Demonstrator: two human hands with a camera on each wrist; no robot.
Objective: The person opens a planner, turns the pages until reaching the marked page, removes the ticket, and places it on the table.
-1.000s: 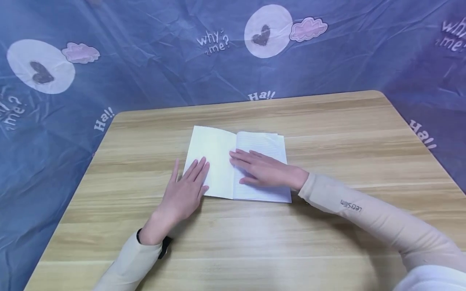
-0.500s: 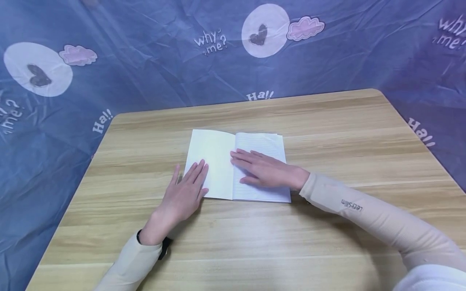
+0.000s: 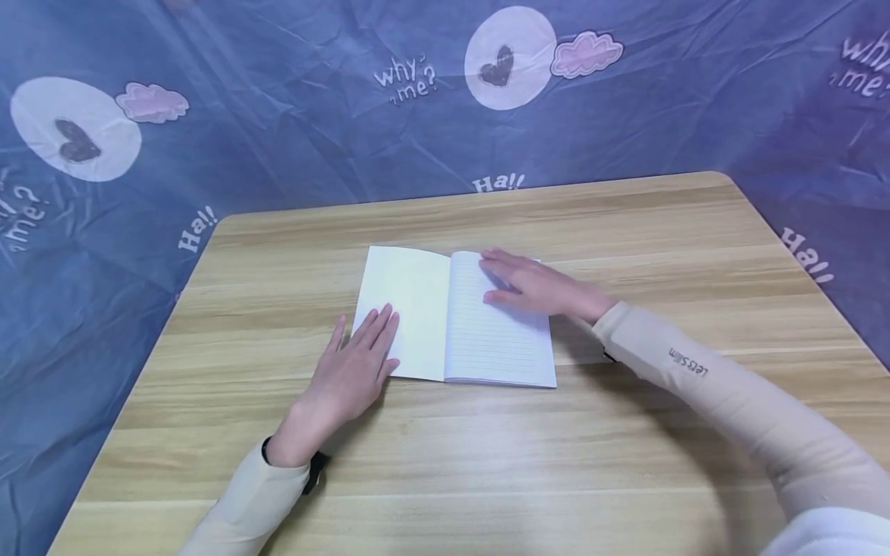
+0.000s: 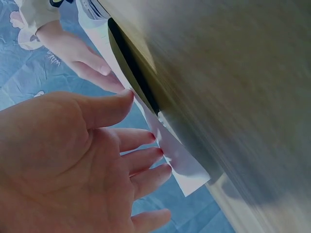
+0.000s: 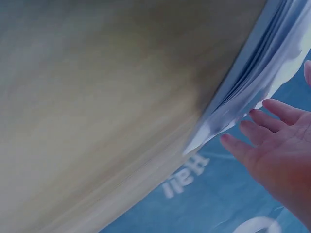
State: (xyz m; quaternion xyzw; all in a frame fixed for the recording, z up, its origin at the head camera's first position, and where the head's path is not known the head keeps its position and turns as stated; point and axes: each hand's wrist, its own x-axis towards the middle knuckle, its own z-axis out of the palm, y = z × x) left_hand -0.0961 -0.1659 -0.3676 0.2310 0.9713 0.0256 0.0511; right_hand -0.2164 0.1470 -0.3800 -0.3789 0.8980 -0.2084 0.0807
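An open notebook point(image 3: 417, 286) lies on the wooden table, its left side plain and its right page point(image 3: 490, 347) ruled with lines. My left hand point(image 3: 353, 371) rests with straight fingers on the lower left part of the plain side. In the left wrist view, that hand's fingertips touch the cover point(image 4: 180, 167), which bows up a little from the table. My right hand point(image 3: 531, 286) lies over the upper right of the ruled page, fingers extended. In the right wrist view, its fingertips are right at the layered page edges point(image 5: 243, 92), and the palm is turned toward the camera.
The wooden table point(image 3: 445, 448) extends on all sides of the notebook. Behind it hangs a blue printed cloth point(image 3: 313, 116) with hearts, clouds and lettering. Beige sleeves point(image 3: 681, 378) cover both forearms, and a black band point(image 3: 316, 469) is on the left wrist.
My right hand has moved from the middle of the ruled page up and right toward its top corner. My left hand stays in place on the plain side.
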